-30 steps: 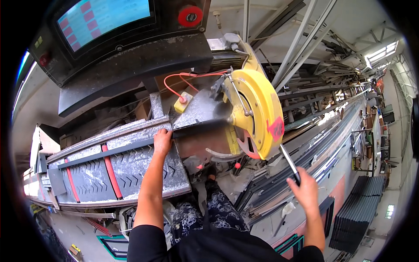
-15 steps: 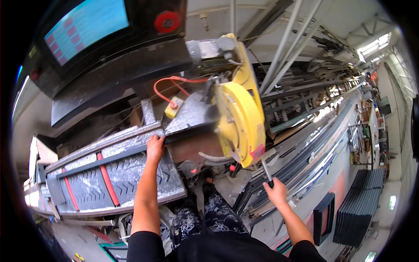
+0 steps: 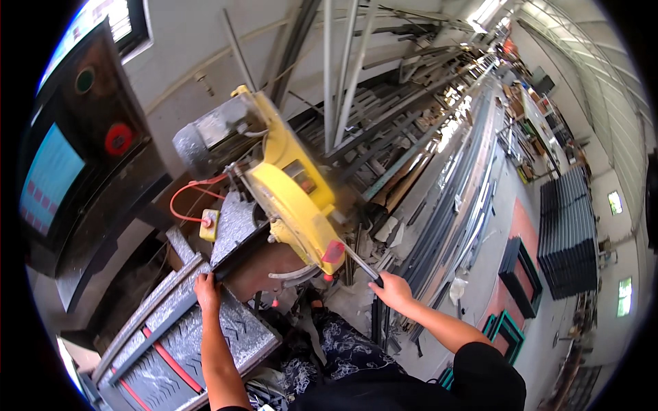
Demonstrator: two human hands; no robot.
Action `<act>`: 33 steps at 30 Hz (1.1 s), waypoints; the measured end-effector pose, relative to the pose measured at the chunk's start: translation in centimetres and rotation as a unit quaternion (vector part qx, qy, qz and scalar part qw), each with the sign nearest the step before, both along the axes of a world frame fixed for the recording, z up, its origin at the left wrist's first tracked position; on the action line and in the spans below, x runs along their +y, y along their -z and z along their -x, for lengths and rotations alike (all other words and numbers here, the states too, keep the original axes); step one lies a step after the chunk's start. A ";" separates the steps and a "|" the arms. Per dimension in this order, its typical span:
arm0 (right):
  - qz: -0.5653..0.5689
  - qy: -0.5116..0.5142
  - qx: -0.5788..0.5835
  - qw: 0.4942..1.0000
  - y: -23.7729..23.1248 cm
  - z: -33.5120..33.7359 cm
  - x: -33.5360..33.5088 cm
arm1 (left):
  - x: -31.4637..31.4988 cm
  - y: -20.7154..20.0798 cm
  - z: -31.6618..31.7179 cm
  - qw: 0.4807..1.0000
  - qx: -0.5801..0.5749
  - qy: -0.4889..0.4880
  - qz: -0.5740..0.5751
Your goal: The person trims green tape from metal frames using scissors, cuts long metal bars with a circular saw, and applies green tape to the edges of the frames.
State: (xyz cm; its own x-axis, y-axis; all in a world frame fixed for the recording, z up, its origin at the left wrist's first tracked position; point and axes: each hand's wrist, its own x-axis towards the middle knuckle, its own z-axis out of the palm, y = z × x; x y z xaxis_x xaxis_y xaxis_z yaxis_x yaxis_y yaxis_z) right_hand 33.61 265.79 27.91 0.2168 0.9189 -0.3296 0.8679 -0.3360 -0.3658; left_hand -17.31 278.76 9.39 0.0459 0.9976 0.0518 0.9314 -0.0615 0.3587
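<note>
A yellow cutting saw (image 3: 298, 205) stands in front of me, its round guard over the near side and a grey motor (image 3: 216, 133) behind. My right hand (image 3: 393, 290) is closed around the black grip of its metal handle (image 3: 361, 264), which slants down from the guard. My left hand (image 3: 207, 290) grips a long dark grey metal profile (image 3: 166, 322) lying along the saw's feed table (image 3: 233, 332). The profile runs toward the guard; the blade and any cut point are hidden from me. Red strips (image 3: 171, 363) cross the table beneath the profile.
At left is a control panel with a lit screen (image 3: 51, 181) and red button (image 3: 118, 139). A yellow switch box (image 3: 210, 225) with an orange cable sits behind the table. Long metal profiles (image 3: 445, 226) lie on the floor to the right, beyond them stacked dark frames (image 3: 565, 233).
My view has swung right, so the saw, panel and table appear farther left and tilted. Both hands keep their holds on the handle and the profile.
</note>
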 end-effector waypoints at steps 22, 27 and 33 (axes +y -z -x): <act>-0.012 -0.006 -0.017 1.000 -12.5 1.8 2.8 | 0.3 -0.7 -0.7 1.000 0.016 0.000 0.001; -0.022 -0.050 -0.044 0.998 -15.4 2.3 3.9 | 0.1 -0.6 -1.0 1.000 0.022 -0.011 0.011; -0.011 -0.031 -0.069 0.997 -12.0 1.8 2.7 | 0.0 -0.6 -1.3 1.000 0.021 -0.017 0.016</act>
